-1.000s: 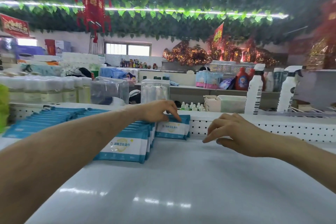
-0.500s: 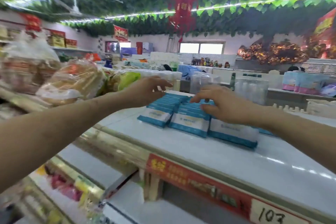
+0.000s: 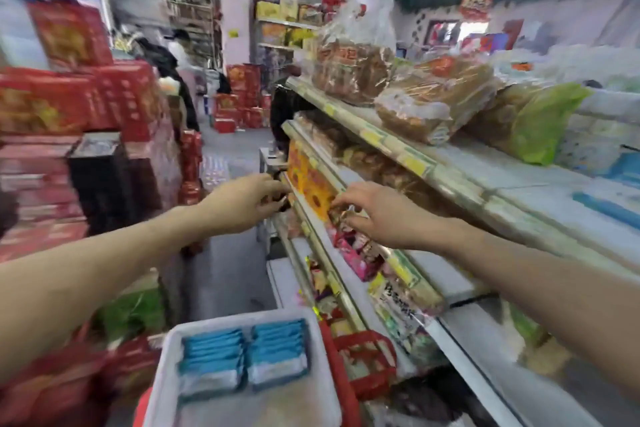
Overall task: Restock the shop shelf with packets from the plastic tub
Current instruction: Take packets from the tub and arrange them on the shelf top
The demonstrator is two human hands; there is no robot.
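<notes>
Head view, heavily motion-blurred, down a shop aisle; I am watching remotely. At the bottom centre sits a white rectangular plastic tub (image 3: pixel 225 322), and standing on edge in it are two rows of flat blue-and-white film packets (image 3: pixel 277 354), filling roughly its far half. The left hand (image 3: pixel 244 206) and right hand (image 3: pixel 375 218) reach forward above the tub, in front of the edges of the middle shelves; fingers on both are loosely curled, and neither seems to me to hold anything. To the right runs the white metal top shelf (image 3: pixel 512 180), with clear bags of brown bread (image 3: pixel 433 100) farther along it.

I judge the packets light, soft and pliable, with smooth film that may slide; I would pinch several together across their upper edges, thumb on one face and fingers on the other, squeezing gently so they do not fan out.

No writing on the packets is legible; yellow shelf-edge tags (image 3: pixel 412 165) and a pale pack with dark characters (image 3: pixel 398 305) are too blurred to read.
</notes>
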